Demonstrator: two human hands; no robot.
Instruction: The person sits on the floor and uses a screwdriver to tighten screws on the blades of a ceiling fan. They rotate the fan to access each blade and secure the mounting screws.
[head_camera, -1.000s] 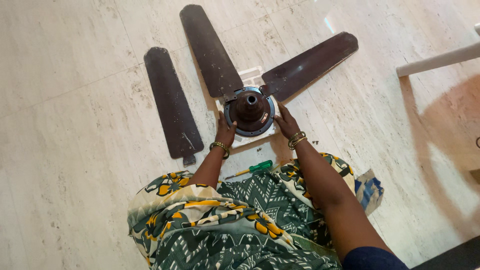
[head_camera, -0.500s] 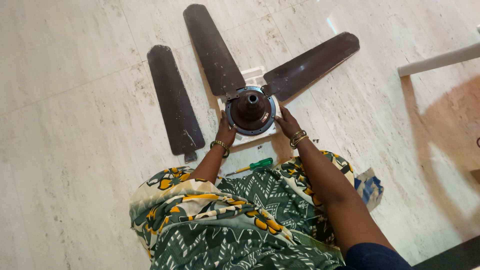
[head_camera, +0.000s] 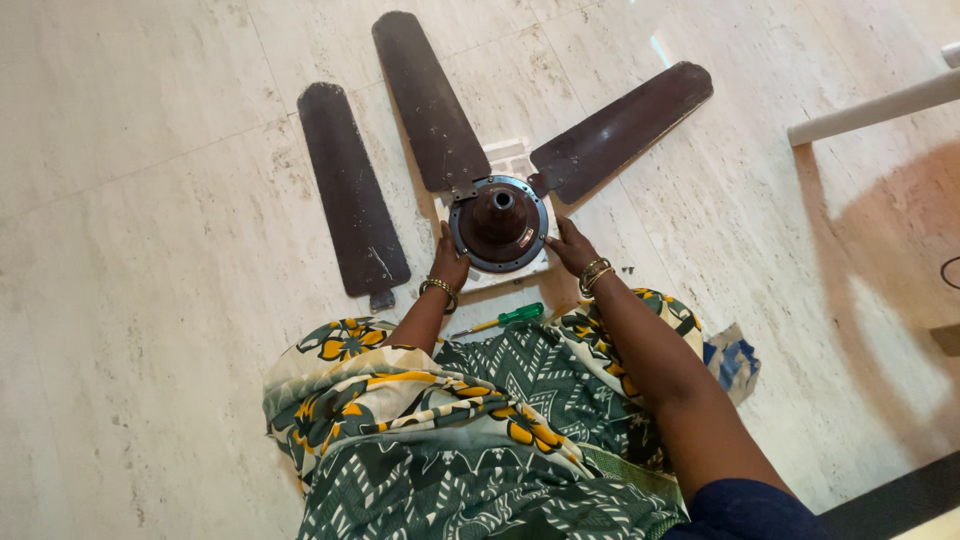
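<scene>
Fingers of the left hand (head_camera: 449, 262) and right hand (head_camera: 572, 246) clasp opposite sides of the brown fan motor (head_camera: 499, 222) (two blades attached), green screwdriver (head_camera: 505, 319) just beside the knees

Your view drifts slightly; the fan motor (head_camera: 498, 222) sits a touch lower-right in frame. Your left hand (head_camera: 449, 262) and right hand (head_camera: 573, 246) shift little against its rim.

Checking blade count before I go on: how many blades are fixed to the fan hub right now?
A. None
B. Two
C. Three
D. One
B: two blades join the hub, which both hands touch; the third blade lies apart on the floor.
</scene>
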